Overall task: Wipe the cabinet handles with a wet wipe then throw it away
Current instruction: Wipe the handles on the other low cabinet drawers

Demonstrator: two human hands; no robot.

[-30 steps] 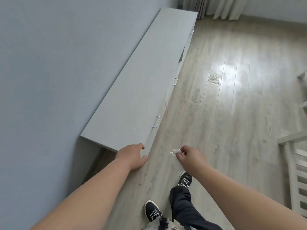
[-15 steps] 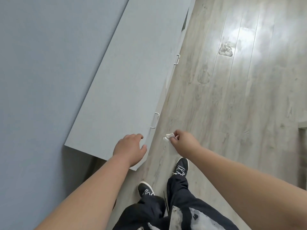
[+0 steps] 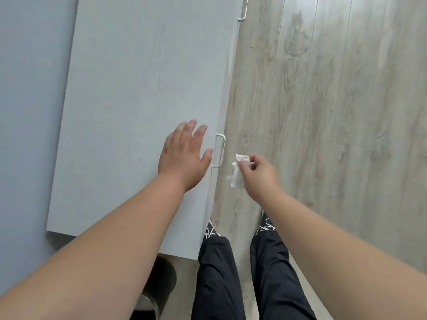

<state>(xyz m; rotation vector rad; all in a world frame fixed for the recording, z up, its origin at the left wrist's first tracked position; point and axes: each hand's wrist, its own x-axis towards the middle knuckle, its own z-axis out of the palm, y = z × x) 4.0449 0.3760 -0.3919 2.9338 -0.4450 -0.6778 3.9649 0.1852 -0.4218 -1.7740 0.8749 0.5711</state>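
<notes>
White and crumpled, the wet wipe [image 3: 236, 174] hangs from my right hand [image 3: 258, 175], pinched between thumb and fingertips, with a loose tail drooping below. It is held over the floor [image 3: 323, 112], just off the cabinet's front edge and close beside the nearest handle [image 3: 219, 150], not touching it.

I judge the wipe to be light, limp and without stiffness. It should fold round a bar easily, but a thin pinch may let it slip. Grip a bunched part, wrap it round the middle of the bar, then slide it toward each end.

The handle is a slim, pale U-shaped bar that looks rigid and smooth, fixed at both ends to the cabinet front. A second handle [image 3: 243, 9] sits further along the same edge.

My left hand [image 3: 184, 155] is spread wide and holds nothing. It lies over the grey cabinet top [image 3: 138, 88] at the front edge, and I cannot tell whether it touches.
</notes>
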